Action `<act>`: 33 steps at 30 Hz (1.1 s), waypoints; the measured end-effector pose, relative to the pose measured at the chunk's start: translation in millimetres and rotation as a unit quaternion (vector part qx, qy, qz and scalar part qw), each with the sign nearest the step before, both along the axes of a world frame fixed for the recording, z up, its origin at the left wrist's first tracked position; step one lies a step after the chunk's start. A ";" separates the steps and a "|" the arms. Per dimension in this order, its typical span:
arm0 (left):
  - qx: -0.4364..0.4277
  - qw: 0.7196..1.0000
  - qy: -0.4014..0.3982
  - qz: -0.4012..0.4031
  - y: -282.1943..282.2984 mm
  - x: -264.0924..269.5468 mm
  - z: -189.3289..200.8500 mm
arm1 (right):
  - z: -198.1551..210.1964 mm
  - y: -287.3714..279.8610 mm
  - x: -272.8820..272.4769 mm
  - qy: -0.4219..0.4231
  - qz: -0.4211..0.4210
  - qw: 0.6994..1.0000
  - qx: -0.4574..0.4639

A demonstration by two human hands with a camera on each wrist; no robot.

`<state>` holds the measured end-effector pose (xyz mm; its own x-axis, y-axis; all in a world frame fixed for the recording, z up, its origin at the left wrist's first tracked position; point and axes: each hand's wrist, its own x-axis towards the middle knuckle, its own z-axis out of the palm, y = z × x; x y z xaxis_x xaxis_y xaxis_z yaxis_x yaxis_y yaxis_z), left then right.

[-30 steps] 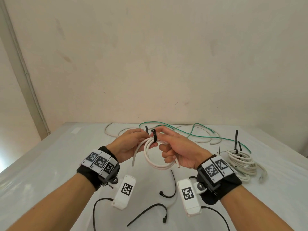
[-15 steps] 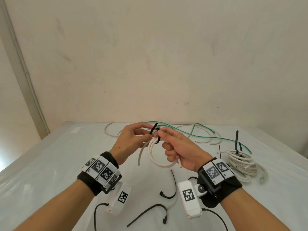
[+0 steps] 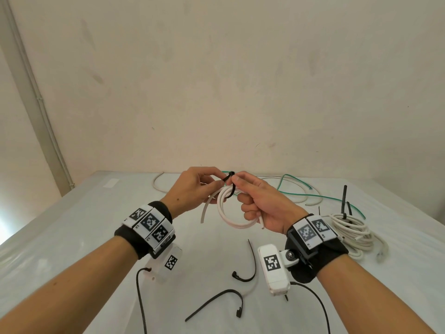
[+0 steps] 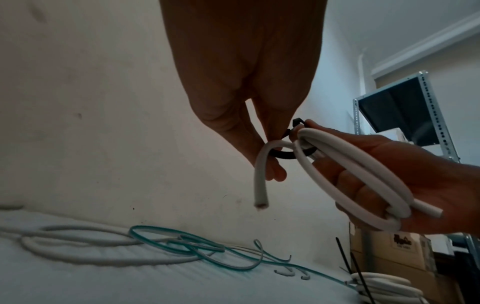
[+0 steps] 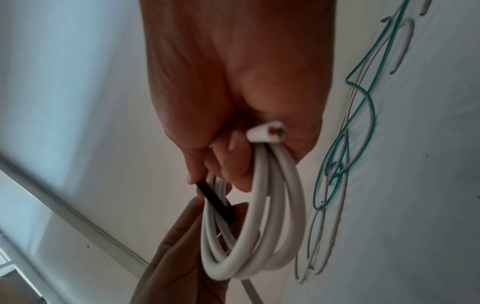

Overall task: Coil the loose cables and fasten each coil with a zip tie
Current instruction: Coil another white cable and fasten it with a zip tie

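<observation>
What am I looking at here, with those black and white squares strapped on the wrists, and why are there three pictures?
No machine: a person works with bare hands and wears cameras. The wide picture comes from a head camera; the other two come from wrist cameras looking along each hand. The patterned bands are straps that hold those cameras.

The right hand holds a small white cable coil above the table. A black zip tie loops round the coil; the left hand pinches its tail.

On the table lie spare zip ties, loose white cable and green cable at the back, and a larger coil on the right with black ties sticking up from it.
</observation>
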<state>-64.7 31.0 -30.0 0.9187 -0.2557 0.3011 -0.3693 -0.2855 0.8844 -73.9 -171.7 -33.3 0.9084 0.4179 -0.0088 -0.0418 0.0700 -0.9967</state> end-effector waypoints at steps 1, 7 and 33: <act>0.008 1.000 -0.008 0.001 0.4 0.9 1.3 | 0.5 0.4 0.5 0.000 -0.001 1.000 0.002; 0.037 0.998 -0.049 0.018 3.2 3.0 4.6 | 2.3 2.2 1.1 0.010 -0.010 1.000 0.014; 0.007 0.996 -0.076 0.041 -2.7 3.9 -8.0 | 0.2 4.3 -0.7 0.037 -0.022 0.998 -0.040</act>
<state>-60.8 28.3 -38.0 0.8805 -0.1865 0.4358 -0.4740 -0.3317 0.8157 -74.6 -167.4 -33.1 0.9215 0.3729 -0.1085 -0.1144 -0.0063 -0.9934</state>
